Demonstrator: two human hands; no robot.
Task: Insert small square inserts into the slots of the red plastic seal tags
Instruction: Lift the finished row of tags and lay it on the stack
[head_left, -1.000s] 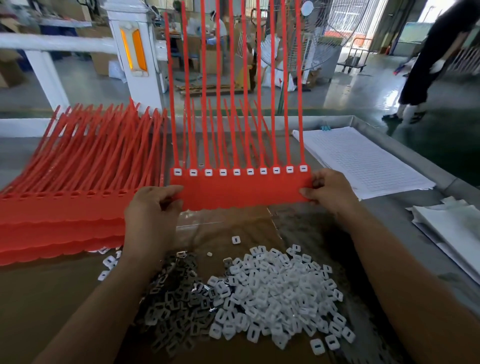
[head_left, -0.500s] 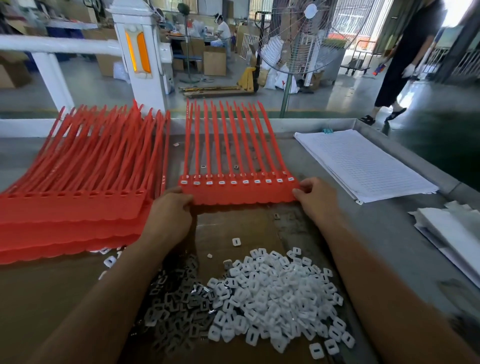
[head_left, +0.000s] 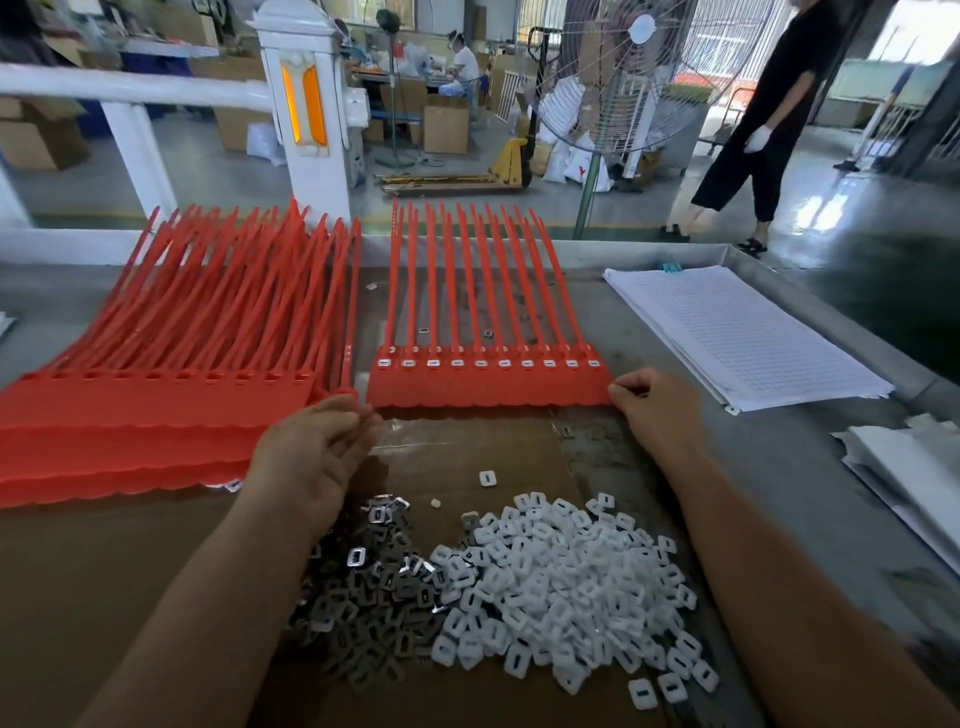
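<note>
Red strip of seal tags (head_left: 488, 387), held upright one second ago, now lies flat in the middle of the tabletop, with its tails toward the far edge. The left hand (head_left: 317, 457) has let go and is relaxed. The right hand (head_left: 657, 415) touches the strip's right corner with curled fingers; whether it pinches, I cannot tell. Every visible slot carries a white insert (head_left: 480, 362), so this strip seems finished.

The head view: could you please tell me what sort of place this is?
Probably a factory assembly floor: red seal tags stacked on a workbench beside piled white inserts, with a pallet jack and pedestal fan behind.
</note>
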